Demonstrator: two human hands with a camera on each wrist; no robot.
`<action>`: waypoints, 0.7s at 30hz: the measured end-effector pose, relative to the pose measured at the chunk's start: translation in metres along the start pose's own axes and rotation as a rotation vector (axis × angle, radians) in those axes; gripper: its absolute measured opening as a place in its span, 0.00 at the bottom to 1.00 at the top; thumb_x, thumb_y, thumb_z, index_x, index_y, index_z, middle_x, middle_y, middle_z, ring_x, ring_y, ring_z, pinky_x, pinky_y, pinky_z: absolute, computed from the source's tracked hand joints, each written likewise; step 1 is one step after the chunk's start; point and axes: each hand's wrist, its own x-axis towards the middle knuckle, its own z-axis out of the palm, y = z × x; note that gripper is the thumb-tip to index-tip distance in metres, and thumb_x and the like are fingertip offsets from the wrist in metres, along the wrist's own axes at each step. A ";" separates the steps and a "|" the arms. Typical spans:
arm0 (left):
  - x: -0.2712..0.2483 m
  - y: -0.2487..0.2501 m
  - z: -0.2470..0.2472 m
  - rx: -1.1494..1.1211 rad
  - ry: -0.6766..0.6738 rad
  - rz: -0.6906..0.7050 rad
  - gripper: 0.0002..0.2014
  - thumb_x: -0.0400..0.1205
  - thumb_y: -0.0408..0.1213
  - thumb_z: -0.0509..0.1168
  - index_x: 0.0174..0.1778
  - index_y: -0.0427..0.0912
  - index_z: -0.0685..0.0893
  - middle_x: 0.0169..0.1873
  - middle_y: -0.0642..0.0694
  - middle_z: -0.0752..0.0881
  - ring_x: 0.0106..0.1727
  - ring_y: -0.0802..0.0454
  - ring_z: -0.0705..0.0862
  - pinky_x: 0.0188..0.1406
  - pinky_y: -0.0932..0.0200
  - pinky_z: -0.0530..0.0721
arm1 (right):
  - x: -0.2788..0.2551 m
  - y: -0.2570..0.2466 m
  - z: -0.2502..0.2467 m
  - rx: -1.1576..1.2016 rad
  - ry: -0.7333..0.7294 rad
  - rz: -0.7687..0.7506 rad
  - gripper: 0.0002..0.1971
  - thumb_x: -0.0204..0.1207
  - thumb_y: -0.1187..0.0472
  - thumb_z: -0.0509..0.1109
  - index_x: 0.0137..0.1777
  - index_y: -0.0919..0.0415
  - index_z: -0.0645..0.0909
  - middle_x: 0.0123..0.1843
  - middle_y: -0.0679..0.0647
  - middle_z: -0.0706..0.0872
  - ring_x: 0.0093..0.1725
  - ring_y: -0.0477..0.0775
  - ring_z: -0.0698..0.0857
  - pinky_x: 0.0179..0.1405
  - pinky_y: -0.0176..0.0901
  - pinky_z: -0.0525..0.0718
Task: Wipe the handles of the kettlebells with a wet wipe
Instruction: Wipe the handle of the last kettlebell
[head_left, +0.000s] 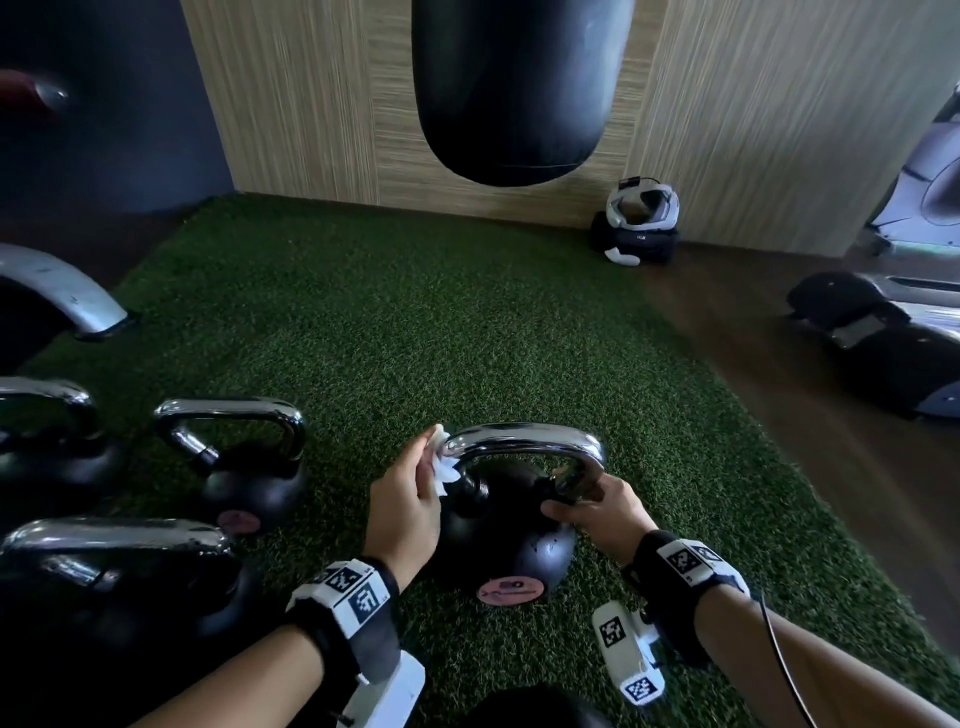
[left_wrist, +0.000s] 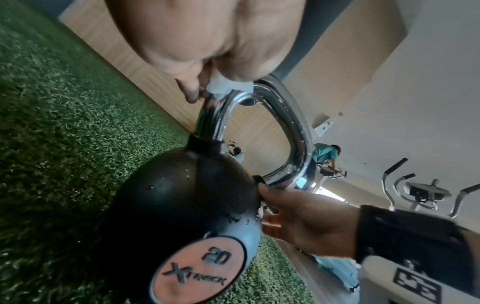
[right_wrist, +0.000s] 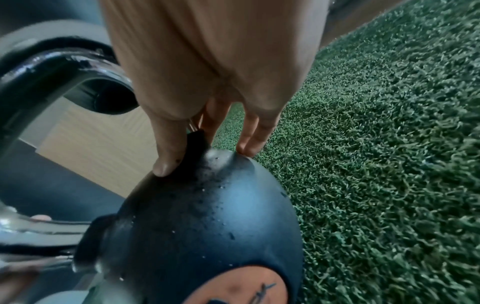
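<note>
A black kettlebell (head_left: 511, 545) marked 20 on a pink label stands on the green turf (head_left: 389, 322), its chrome handle (head_left: 524, 441) arching over it. My left hand (head_left: 421, 478) pinches a white wet wipe (head_left: 445, 464) against the handle's left corner. In the left wrist view the wipe (left_wrist: 226, 86) is bunched under my fingers on the handle (left_wrist: 293, 131). My right hand (head_left: 579, 506) grips the lower right leg of the handle. In the right wrist view its thumb (right_wrist: 166, 152) and fingers (right_wrist: 252, 139) straddle the handle's base on the wet body (right_wrist: 207, 226).
Three more chrome-handled kettlebells (head_left: 244, 467) stand close together at the left. A black punching bag (head_left: 519, 88) hangs ahead. A headset on a black case (head_left: 639, 223) sits by the wooden wall. Exercise machines (head_left: 883, 332) stand at the right; a person (left_wrist: 324, 156) is far behind.
</note>
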 end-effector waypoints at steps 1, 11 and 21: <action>-0.004 0.001 0.001 -0.029 0.004 -0.007 0.18 0.92 0.30 0.58 0.78 0.41 0.81 0.68 0.56 0.85 0.68 0.73 0.83 0.69 0.78 0.76 | 0.000 -0.001 -0.001 0.022 -0.012 -0.013 0.25 0.63 0.58 0.90 0.60 0.46 0.89 0.51 0.45 0.95 0.52 0.45 0.93 0.55 0.40 0.89; -0.045 -0.027 0.007 0.011 -0.264 -0.243 0.14 0.92 0.45 0.59 0.67 0.52 0.88 0.57 0.51 0.94 0.56 0.52 0.92 0.57 0.51 0.90 | 0.003 -0.003 0.001 0.138 -0.028 -0.009 0.25 0.66 0.73 0.85 0.63 0.63 0.88 0.57 0.58 0.93 0.58 0.55 0.90 0.42 0.27 0.86; -0.017 -0.027 0.008 0.159 -0.216 -0.102 0.21 0.86 0.58 0.66 0.31 0.50 0.82 0.18 0.52 0.81 0.18 0.59 0.79 0.17 0.68 0.69 | -0.007 0.002 0.000 0.093 0.022 0.088 0.35 0.63 0.73 0.87 0.66 0.63 0.72 0.55 0.52 0.85 0.54 0.52 0.85 0.67 0.51 0.81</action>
